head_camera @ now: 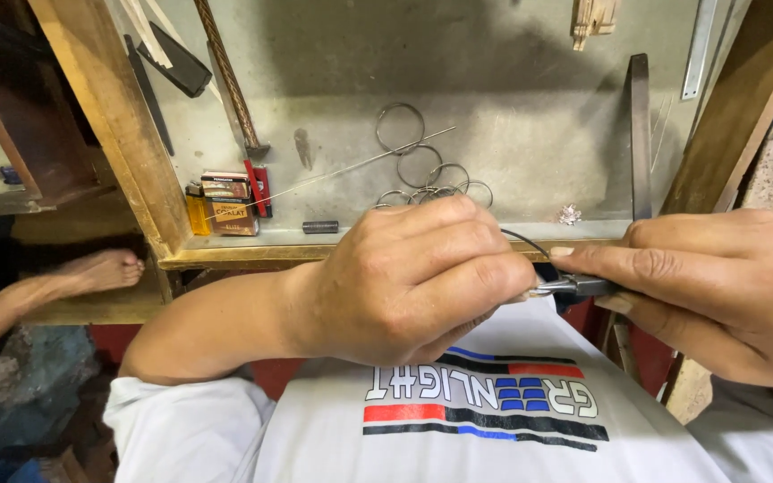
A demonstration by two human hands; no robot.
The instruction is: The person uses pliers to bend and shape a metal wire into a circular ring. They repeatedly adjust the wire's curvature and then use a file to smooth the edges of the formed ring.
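Note:
My left hand (413,277) is closed in a fist in front of my chest and pinches a thin dark wire (522,239) that curves out above its fingers. My right hand (717,286) grips small dark-handled pliers (574,286), whose metal tip meets the left hand's fingertips. Both hands hover over my white printed shirt (485,420). What the left hand's fingers enclose is hidden.
A wood-framed tray with a grey metal floor (512,152) lies ahead. It holds several wire rings (422,179), a long thin rod (333,174), small boxes and a yellow lighter (221,206), a file (641,134) and a small silver ornament (570,215). Another person's bare foot (91,273) rests at left.

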